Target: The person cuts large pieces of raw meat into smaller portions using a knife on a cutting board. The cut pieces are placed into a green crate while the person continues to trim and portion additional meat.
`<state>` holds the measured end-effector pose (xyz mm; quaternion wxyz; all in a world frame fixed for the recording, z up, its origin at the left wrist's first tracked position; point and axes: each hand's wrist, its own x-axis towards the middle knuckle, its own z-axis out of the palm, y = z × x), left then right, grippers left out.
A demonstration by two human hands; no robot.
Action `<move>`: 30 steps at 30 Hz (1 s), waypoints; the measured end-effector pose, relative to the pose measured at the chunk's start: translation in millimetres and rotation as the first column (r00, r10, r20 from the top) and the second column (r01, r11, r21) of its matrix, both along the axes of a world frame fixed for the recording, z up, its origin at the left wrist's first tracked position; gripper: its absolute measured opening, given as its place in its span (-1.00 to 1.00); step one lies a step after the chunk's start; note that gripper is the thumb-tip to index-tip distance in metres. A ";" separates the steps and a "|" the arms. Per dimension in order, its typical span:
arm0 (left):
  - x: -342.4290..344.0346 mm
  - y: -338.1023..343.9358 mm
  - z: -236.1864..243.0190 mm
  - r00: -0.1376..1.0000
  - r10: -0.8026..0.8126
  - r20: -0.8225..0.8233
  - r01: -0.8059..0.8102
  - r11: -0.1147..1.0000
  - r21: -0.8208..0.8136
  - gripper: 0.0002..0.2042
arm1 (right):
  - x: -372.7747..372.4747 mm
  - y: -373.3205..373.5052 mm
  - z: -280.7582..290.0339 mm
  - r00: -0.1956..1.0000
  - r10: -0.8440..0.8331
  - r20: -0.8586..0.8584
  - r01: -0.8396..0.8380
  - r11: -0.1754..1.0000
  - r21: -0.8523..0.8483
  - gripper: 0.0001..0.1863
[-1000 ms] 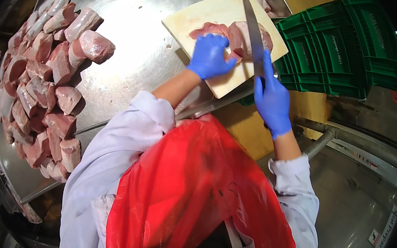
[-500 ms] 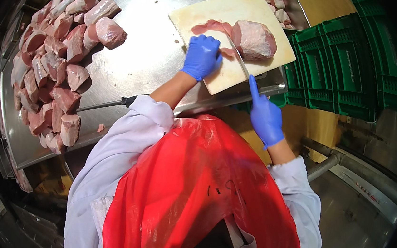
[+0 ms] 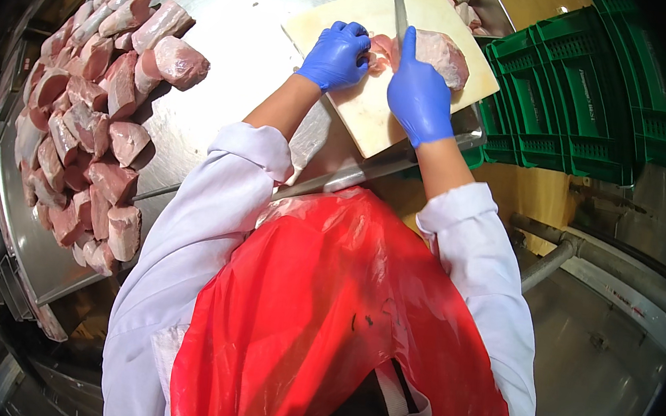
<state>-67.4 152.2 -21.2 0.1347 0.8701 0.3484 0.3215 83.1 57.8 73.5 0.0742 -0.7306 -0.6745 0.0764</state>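
My right hand [image 3: 420, 102], in a blue glove, grips a long knife [image 3: 399, 6], index finger stretched along it. The blade points away from me over a cream cutting board [image 3: 388, 137], at the left end of a large pale pink meat chunk [image 3: 443, 58]. My left hand [image 3: 334, 56], also blue-gloved, is curled just left of some thin pink meat slices [image 3: 380, 52]; whether its fingertips hold one is hidden. The board rests at the edge of a steel table [image 3: 210, 68]. A thin rod [image 3: 160, 191] lies on the table, partly behind my left sleeve.
Many cut meat pieces [image 3: 84, 132] lie piled at the table's left. More pieces [image 3: 462, 2] are in a steel tray behind the board. Green plastic crates [image 3: 563, 110] stand to the right. A metal pipe rail [image 3: 553, 253] runs below them. My red apron [image 3: 340, 305] fills the lower middle.
Half a second ago my right hand was lower, near the board's front; it has moved up and left, the blade now pointing farther back. My left hand has moved slightly up and left.
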 end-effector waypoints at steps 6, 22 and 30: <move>6.7 2.9 -5.2 0.997 0.021 0.069 -0.018 0.998 -0.055 -0.90 | -26.6 1.4 -29.6 0.989 -0.035 0.143 0.030 0.999 0.039 -0.29; -26.3 -6.3 54.0 0.971 0.156 0.182 -0.045 0.864 -0.501 -0.71 | 59.5 -197.8 69.6 0.980 -0.058 -0.190 0.029 0.988 -0.151 -0.21; 6.2 -44.5 85.2 0.977 0.203 0.072 -0.151 0.884 -0.441 -0.79 | 10.3 -5.7 -7.5 0.993 0.108 -0.052 -0.114 0.985 -0.133 -0.26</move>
